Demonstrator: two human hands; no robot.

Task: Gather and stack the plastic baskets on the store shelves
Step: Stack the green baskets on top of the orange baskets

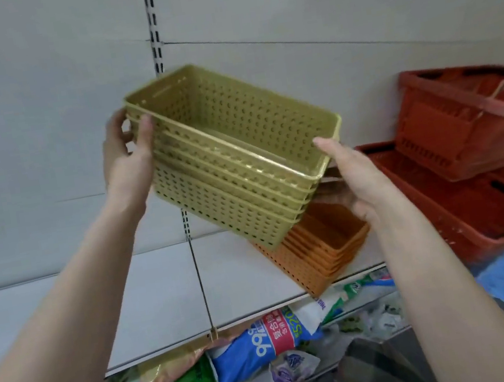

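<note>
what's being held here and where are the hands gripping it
A nested stack of yellow baskets, tilted in the air. The left hand grips its far short end at the rims; the right hand supports the near short end.

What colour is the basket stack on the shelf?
Orange, with perforated sides; seen in the head view.

Both hands lift a tilted stack of yellow-green baskets (233, 161) above the shelf (149, 297): left hand (128, 157) gripping one end, right hand (359, 174) the other, over nested orange baskets (324, 245).

Yellow baskets (237, 147) — perforated plastic, slight gloss; shelf (149, 297) — smooth matt white; packets (266, 336) glossy.
</note>
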